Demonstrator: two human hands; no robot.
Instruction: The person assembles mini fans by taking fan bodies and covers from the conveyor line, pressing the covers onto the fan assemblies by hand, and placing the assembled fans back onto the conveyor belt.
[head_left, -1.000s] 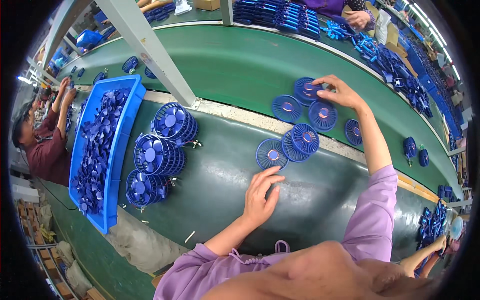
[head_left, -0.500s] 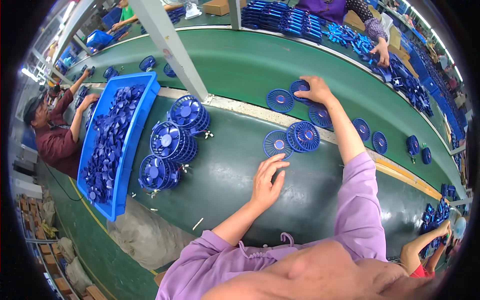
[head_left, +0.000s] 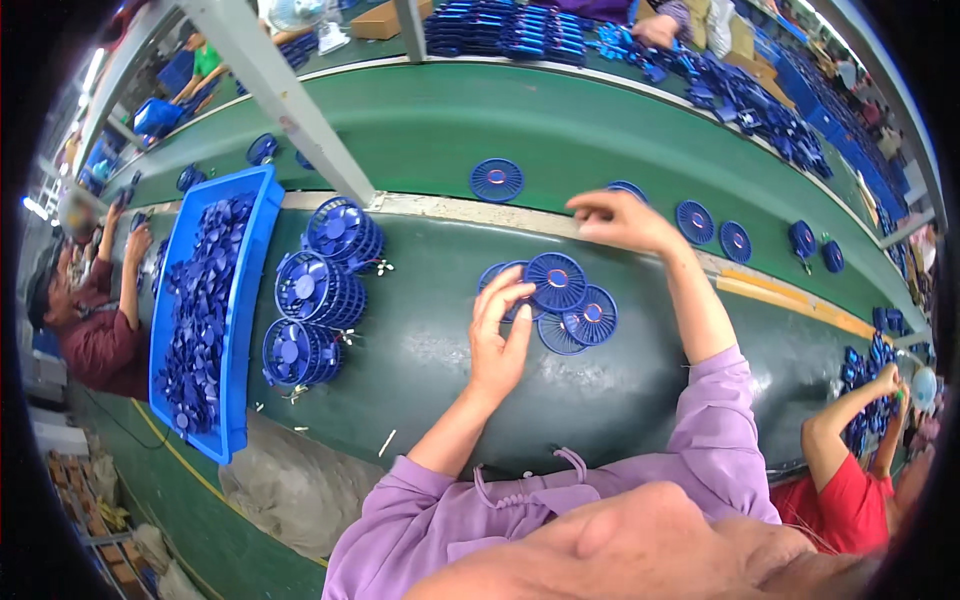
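Several round blue fan grilles (head_left: 590, 316) overlap on the dark green worktop in front of me. My left hand (head_left: 498, 345) is at their left side, fingers spread and stretched over the edge of the leftmost ones, thumb apart. Above the pile's far side, over the pale ledge, hovers my right hand (head_left: 625, 222), its fingers loosely bent and apart, holding nothing that I can see. Just behind it a grille (head_left: 628, 187) on the green conveyor belt is partly hidden. Another grille (head_left: 497, 179) lies on the belt farther left, and two more grilles (head_left: 694, 222) lie to the right.
Three blue fan housings (head_left: 305, 284) with blades stand to the left, beside a blue tray (head_left: 240, 400) full of loose fan blades. A grey metal post (head_left: 290, 110) rises at the ledge. Co-workers sit at left, far side and right. A yellow strip (head_left: 795, 305) runs along the ledge.
The right hand has drawn back from the belt toward me, and more grilles now lie in the pile on the worktop. My left hand has moved up against the pile. The whole view has shifted.
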